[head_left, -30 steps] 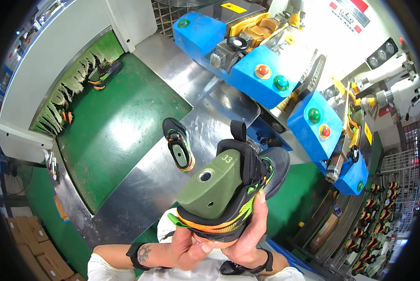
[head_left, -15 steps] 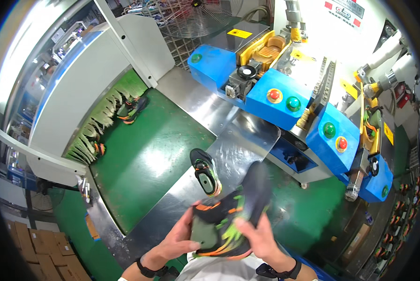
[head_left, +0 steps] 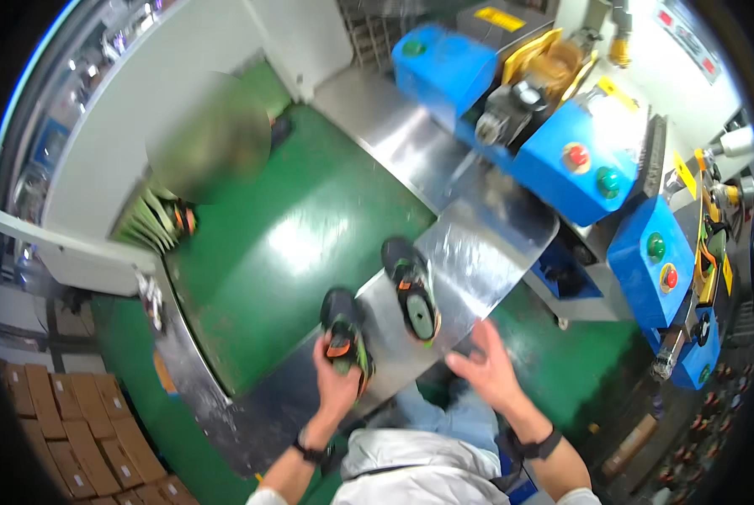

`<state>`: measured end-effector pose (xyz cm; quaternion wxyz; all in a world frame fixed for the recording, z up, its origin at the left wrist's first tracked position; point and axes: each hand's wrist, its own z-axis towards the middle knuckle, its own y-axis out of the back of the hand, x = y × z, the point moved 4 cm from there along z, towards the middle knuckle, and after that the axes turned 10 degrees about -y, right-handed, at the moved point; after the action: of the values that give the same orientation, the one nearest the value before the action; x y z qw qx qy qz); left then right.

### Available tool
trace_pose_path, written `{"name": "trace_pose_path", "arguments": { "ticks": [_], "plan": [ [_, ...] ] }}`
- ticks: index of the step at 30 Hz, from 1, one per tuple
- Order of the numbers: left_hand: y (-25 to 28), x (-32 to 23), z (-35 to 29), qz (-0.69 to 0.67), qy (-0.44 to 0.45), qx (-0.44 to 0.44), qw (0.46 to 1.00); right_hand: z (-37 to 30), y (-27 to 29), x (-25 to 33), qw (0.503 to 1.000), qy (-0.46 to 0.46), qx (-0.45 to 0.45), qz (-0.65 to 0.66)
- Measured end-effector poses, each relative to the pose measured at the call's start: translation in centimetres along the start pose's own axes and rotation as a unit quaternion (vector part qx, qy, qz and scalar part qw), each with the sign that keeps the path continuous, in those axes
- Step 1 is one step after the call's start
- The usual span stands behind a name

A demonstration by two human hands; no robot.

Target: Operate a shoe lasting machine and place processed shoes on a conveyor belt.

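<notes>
My left hand (head_left: 335,385) grips the heel end of a dark shoe (head_left: 341,310) with orange and green accents. This shoe's toe points away from me, over the near edge of the green surface (head_left: 310,194). To its right, a matching shoe (head_left: 411,290) lies on the bare metal ledge (head_left: 469,252), toe away from me and a grey-green insole showing inside. My right hand (head_left: 491,370) is empty in the air beside that second shoe, its thumb and fingers apart. The underside of the held shoe is hidden.
At the right stands a machine with blue button boxes (head_left: 575,164) carrying red and green buttons. A grey housing (head_left: 108,168) with a bristle curtain (head_left: 141,220) spans the green surface at left, an orange-marked shoe (head_left: 185,220) beneath it. Cardboard boxes (head_left: 82,429) are stacked lower left.
The shoe held in both hands has moved forward and left to the ledge's edge, and my right hand has let go of it. The whole view has shifted.
</notes>
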<state>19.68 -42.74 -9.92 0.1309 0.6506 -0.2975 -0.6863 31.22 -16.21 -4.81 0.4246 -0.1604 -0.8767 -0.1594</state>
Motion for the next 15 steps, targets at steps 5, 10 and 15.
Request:
{"name": "trace_pose_path", "arguments": {
  "ticks": [5,10,15],
  "plan": [
    [-1.1,-2.0,1.4,-0.093,0.05,0.093,0.99,8.0,-6.5,1.0,0.979,-0.016,-0.091,-0.181],
    [-0.2,-1.0,1.9,-0.131,0.058,0.099,0.985,9.6,-7.0,2.3,0.987,0.031,-0.044,-0.149],
    [1.3,-0.4,4.7,-0.347,0.188,0.193,0.899,3.0,-4.6,0.0,0.995,0.057,-0.08,-0.005]
  ]
}}
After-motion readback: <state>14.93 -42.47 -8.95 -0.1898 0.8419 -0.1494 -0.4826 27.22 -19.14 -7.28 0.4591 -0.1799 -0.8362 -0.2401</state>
